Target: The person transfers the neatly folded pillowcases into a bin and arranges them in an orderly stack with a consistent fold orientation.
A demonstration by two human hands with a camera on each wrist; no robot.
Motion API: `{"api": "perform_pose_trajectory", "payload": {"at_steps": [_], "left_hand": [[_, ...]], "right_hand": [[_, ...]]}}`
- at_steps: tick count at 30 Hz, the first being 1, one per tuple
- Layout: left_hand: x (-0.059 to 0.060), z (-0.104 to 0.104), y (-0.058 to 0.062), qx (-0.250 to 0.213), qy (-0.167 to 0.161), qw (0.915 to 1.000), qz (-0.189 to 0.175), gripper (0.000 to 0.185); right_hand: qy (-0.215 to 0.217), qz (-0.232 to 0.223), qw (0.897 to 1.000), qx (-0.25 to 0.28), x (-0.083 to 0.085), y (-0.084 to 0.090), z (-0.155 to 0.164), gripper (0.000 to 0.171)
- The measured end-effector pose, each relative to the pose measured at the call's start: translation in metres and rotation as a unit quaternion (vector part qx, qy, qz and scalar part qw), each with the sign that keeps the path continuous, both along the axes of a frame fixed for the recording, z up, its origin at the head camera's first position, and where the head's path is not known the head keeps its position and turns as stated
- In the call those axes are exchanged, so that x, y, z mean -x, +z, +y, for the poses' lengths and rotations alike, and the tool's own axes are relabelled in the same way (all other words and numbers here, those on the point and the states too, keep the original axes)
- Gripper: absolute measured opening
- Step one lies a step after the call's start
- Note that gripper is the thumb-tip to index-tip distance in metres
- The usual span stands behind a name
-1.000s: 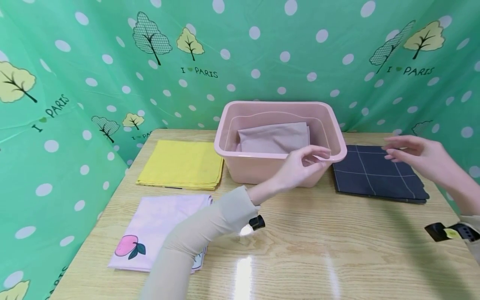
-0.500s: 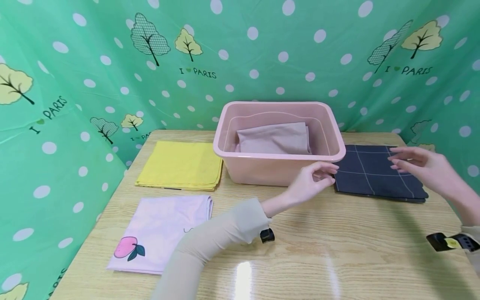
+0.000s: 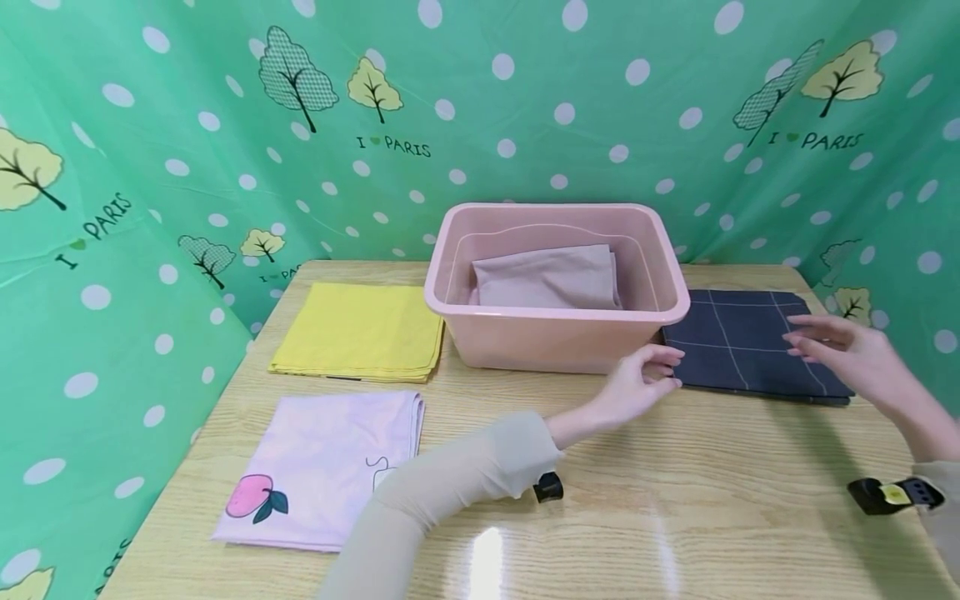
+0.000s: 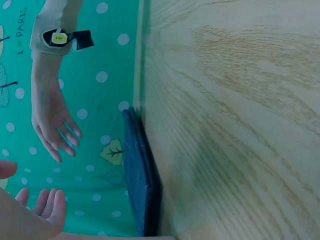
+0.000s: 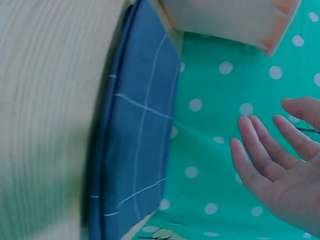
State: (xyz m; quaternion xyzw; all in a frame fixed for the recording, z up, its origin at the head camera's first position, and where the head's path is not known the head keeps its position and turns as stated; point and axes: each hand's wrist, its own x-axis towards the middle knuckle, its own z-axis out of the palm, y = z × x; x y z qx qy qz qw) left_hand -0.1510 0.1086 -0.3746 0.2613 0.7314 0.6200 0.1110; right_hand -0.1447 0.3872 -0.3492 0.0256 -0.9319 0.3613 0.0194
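Note:
A folded dark navy cloth with thin white check lines [image 3: 731, 342] lies flat at the right of the table. Just off its left front corner hovers my left hand [image 3: 637, 387], fingers loosely bent around nothing. My right hand [image 3: 855, 354] hangs above the cloth's right side, also holding nothing; in the right wrist view its fingers [image 5: 257, 155] are spread and relaxed, apart from the navy cloth [image 5: 140, 115]. Behind the left hand stands a pink plastic bin [image 3: 555, 337] with a folded greyish-mauve cloth [image 3: 547, 279] inside.
A folded yellow cloth [image 3: 360, 329] lies left of the bin. Nearer the front is a folded pale lilac cloth [image 3: 315, 458] with a peach print, partly covered by my left sleeve. A green dotted curtain [image 3: 480, 108] hangs behind and beside the wooden table [image 3: 637, 500].
My left hand has moved from over the bin's front rim down and right toward the navy cloth. The right hand has sunk a little lower. The cloths have stayed put.

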Motion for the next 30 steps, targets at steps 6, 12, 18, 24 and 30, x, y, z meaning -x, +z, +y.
{"api": "perform_pose_trajectory", "payload": {"at_steps": [6, 12, 18, 24, 30], "left_hand": [[0.001, 0.009, -0.011, 0.006, 0.014, 0.9998, -0.010, 0.032], [0.002, 0.016, -0.022, 0.031, 0.022, 0.9993, -0.001, 0.033], [0.005, 0.026, -0.032, 0.040, 0.033, 0.9986, -0.011, 0.035], [0.010, 0.036, -0.037, 0.066, 0.042, 0.9969, -0.001, 0.040], [0.016, 0.043, -0.042, 0.105, 0.053, 0.9930, 0.012, 0.041]], "right_hand": [[-0.015, -0.011, 1.000, -0.007, 0.001, -0.011, 0.008, 0.048], [-0.030, -0.017, 0.999, -0.009, 0.003, -0.018, 0.013, 0.051], [-0.046, -0.023, 0.999, -0.016, 0.006, -0.031, 0.026, 0.052], [-0.059, -0.045, 0.997, 0.006, 0.021, -0.062, 0.061, 0.049], [-0.086, -0.045, 0.995, -0.013, 0.045, -0.101, 0.099, 0.052]]}}
